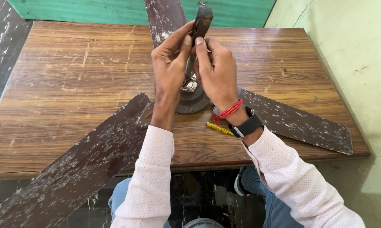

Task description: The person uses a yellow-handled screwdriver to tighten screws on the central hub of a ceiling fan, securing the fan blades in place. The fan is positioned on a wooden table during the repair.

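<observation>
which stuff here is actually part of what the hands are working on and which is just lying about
In use:
- left hand and right hand, both gripping the fan's upright rod
- fan hub
- fan blades

Lying about:
- yellow screwdriver, untouched on the wooden table

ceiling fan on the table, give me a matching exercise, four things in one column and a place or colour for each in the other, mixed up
Things:
1. fan rod
2. yellow screwdriver
3. black watch
4. long fan blade

Places or colours:
A. on the right wrist, next to a red thread
B. sticks out past the near table edge at lower left
C. held upright between the left hand and the right hand
D. lies flat on the wooden table, just under the right wrist

Pairs: 1-C, 2-D, 3-A, 4-B
</observation>
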